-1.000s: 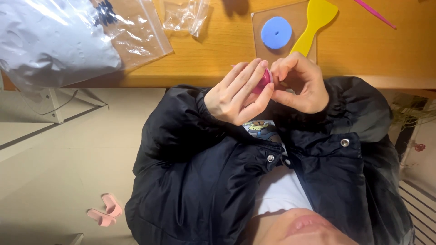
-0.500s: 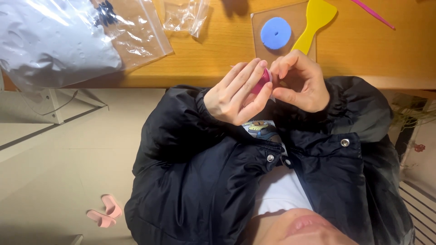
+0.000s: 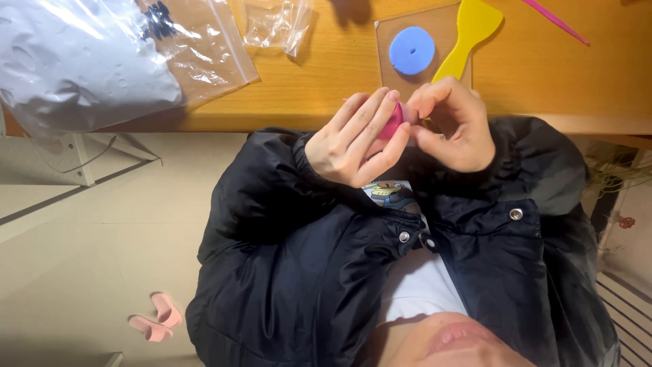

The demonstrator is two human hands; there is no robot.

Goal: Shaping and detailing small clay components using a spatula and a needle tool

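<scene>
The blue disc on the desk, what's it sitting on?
The blue disc lies on a clear square board on the wooden desk. A yellow spatula overlaps the board's edge. Anything beneath the disc is hidden.

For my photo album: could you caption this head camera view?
Left hand and right hand pinch a pink clay lump above a wooden table.

The wooden desk [image 3: 326,88] carries a clear board [image 3: 407,41] with a blue disc [image 3: 411,50] on it just beyond the right grip [image 3: 451,126], a yellow spatula [image 3: 468,34] leaning across it, and plastic bags [image 3: 122,61] well off past the left grip [image 3: 353,139].
</scene>
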